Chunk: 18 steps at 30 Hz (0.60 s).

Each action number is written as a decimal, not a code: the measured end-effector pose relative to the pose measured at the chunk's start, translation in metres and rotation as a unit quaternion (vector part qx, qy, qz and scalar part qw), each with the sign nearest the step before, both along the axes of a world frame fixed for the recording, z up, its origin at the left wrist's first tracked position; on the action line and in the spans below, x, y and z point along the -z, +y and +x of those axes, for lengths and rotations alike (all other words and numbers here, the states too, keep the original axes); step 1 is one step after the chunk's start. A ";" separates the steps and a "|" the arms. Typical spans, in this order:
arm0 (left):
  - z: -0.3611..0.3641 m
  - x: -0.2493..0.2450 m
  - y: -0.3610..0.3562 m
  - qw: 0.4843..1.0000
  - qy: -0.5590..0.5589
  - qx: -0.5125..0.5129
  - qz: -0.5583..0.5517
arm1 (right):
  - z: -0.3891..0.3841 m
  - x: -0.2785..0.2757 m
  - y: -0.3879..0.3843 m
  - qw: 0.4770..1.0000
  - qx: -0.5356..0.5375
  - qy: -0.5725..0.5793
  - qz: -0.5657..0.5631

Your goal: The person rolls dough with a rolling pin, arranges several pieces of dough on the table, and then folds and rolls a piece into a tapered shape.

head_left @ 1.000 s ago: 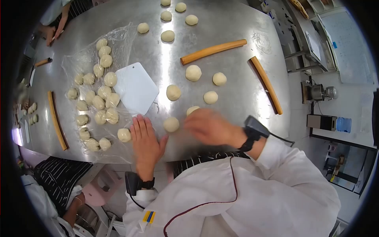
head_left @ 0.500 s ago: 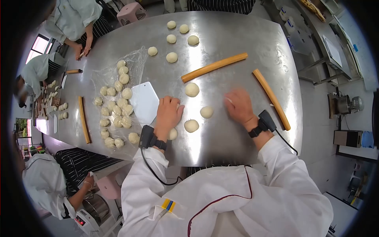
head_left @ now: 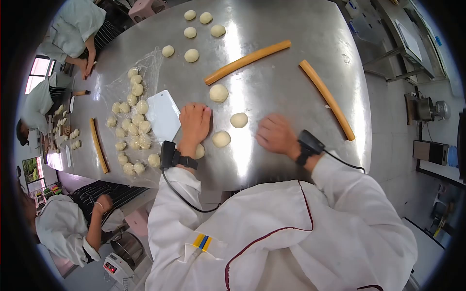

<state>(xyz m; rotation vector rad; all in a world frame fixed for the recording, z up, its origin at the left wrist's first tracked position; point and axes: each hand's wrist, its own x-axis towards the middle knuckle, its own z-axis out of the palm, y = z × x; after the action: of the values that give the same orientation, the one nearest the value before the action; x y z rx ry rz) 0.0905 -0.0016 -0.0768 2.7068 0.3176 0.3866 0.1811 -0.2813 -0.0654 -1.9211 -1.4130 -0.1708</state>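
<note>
My left hand rests on the steel table with its fingers curled down; whatever lies under the palm is hidden. Just right of it are three smooth dough balls: a far one, a middle one and a near one. Another dough ball shows partly beside my left wrist. To the right, my right hand is curled low over the table and smeared by motion, its underside out of sight. A white flat scraper lies left of my left hand.
Many dough balls sit under clear plastic film at left. Several more stand at the far side. Wooden rolling pins lie beyond and to the right. Co-workers stand along the table's left side.
The view has shifted, so the table's contents sit higher and further left. My right hand has turned and moved closer to the dough balls. My left hand remains beside the scraper, fingers curled.
</note>
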 end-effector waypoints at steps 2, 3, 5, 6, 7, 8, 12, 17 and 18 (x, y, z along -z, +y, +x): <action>0.007 -0.002 -0.003 1.000 0.015 -0.008 -0.005 | 0.011 0.004 0.016 0.995 0.096 -0.029 -0.015; 0.006 -0.005 -0.003 0.999 0.037 -0.015 -0.003 | 0.022 0.010 0.013 0.995 0.092 -0.027 -0.019; -0.002 -0.009 -0.001 0.999 0.044 -0.002 -0.024 | 0.037 0.020 -0.009 0.996 0.085 -0.025 -0.002; -0.007 -0.012 0.000 0.999 0.031 0.016 -0.041 | 0.029 0.016 -0.030 0.997 0.072 -0.023 0.017; -0.009 -0.016 0.004 0.998 0.014 0.033 -0.055 | 0.015 0.010 -0.036 0.997 0.072 -0.028 0.025; -0.014 -0.009 0.007 0.997 -0.024 0.060 -0.033 | 0.001 0.004 -0.041 0.999 0.037 -0.033 -0.004; -0.016 -0.012 -0.008 0.999 -0.001 0.043 0.027 | 0.016 0.003 -0.010 0.998 0.026 -0.059 -0.026; 0.022 -0.065 -0.007 0.998 0.030 0.046 -0.033 | -0.006 0.018 -0.055 0.998 0.060 -0.028 -0.001; 0.030 -0.066 -0.017 0.993 0.052 0.040 -0.096 | -0.014 0.015 -0.061 0.998 0.031 -0.049 -0.029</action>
<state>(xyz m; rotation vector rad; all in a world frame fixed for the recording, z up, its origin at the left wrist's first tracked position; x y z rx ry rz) 0.1201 -0.0181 -0.0109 2.5463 0.2609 0.1826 0.1674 -0.3418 -0.0804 -2.0296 -1.4357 -0.2589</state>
